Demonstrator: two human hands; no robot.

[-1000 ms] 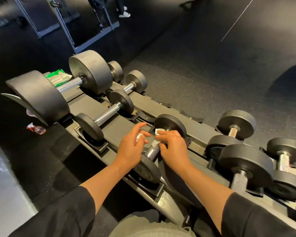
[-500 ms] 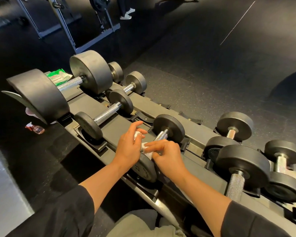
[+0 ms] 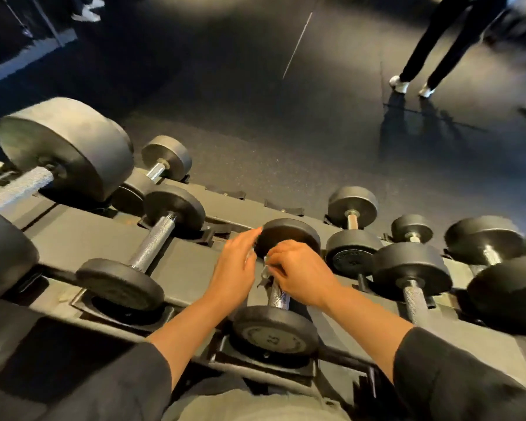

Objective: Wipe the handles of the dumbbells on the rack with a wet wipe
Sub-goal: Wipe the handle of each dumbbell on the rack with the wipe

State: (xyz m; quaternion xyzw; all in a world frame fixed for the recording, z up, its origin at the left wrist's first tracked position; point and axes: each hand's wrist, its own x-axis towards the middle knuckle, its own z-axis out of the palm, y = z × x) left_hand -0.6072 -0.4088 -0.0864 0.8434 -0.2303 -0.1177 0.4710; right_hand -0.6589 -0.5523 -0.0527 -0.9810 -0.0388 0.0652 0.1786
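1. A gym floor is seen from above, through a camera worn on the head. A long, dark dumbbell rack [image 3: 195, 268] runs across the lower half of the view, with pairs of black round-headed dumbbells laid in its cradles.

2. Near the middle, one small dumbbell [image 3: 275, 332] is being worked on; its knurled metal handle [image 3: 278, 296] points away from the viewer, and the near head is marked with a number that cannot be read with certainty.

3. The right hand [image 3: 301, 275] is curled over the far end of that handle, and a crumpled wet wipe [image 3: 265, 276] is pinched against the metal beneath its fingers.

4. The left hand [image 3: 236, 268] is held just beside it, fingers fairly straight and reaching toward the far head of the same dumbbell. A pale scrap shows at its edge — whether that is part of the wipe, and whether it is gripped, cannot be told because of blur.

5. Other dumbbells lie untouched: a mid-sized one [image 3: 152, 247] to the left, a very large one [image 3: 64, 147] beyond it, and several more to the right [image 3: 412, 275].

6. A second person's legs [image 3: 428, 47] are visible standing well apart on the floor, at the upper right.

7. Judged risks: the wipe is bunched small, so parts of the handle — especially the underside — may be missed. A hard sideways rub could roll the light dumbbell in its cradle. The wipe could snag on the knurling and tear.
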